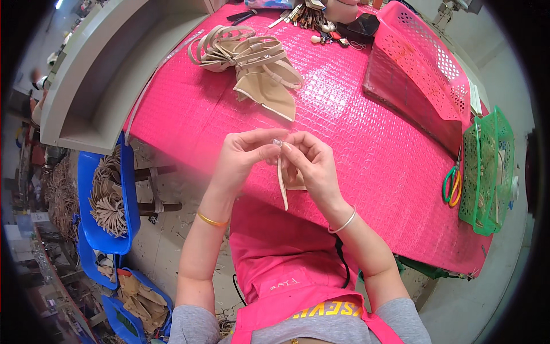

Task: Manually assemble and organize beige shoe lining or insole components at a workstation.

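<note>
- Pinching a small metal buckle (278, 141), left hand (243, 157) and right hand (312, 163) meet over the pink table (372, 149)
- Beige strap (282, 183) hangs toward 6 o'clock
- Strap pile (252, 60) at 12 o'clock; green basket (487, 172) at 3 o'clock

Light: bright and even, falling from overhead.
Glare: white sheen on the pink table cover (355, 109), upper middle of the frame.
Shadows: soft and short.
Blur: slight smear at the left hand (240, 157).
Edges: black corners; straight lines bend near the rim.
Focus: far left of the frame is hazy.
</note>
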### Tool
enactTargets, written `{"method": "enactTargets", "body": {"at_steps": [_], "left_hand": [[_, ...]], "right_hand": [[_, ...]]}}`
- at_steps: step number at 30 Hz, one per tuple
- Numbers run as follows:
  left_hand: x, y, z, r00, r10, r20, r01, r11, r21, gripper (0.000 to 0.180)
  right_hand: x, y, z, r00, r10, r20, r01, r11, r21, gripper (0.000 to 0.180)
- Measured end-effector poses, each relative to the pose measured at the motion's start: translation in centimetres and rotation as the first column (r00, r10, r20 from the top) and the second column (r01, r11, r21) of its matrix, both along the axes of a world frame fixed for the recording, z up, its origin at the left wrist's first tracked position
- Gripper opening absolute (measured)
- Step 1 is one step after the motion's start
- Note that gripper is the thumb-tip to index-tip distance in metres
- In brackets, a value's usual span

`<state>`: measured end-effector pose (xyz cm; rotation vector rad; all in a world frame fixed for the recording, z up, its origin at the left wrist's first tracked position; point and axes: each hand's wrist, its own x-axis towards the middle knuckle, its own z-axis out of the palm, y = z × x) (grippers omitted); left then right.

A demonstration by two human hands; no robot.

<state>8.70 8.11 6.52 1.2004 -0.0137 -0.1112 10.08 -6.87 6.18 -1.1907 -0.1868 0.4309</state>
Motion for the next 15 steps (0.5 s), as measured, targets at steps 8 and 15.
{"method": "enactTargets", "body": {"at_steps": [8, 15], "left_hand": [[-0.4, 0.0, 1.1, 1.000, 0.014, 0.001, -0.014, 1.000, 0.023, 0.020], [0.0, -0.9, -0.4, 0.988, -0.004, 0.153, 0.011, 0.999, -0.050, 0.024]], "right_hand": [[-0.6, 1.2, 0.6, 0.985, -0.135, 0.106, 0.138, 0.990, -0.025, 0.010], [-1.0, 1.7, 0.0, 0.974, -0.215, 0.077, 0.194, 0.957, 0.214, 0.006]]}}
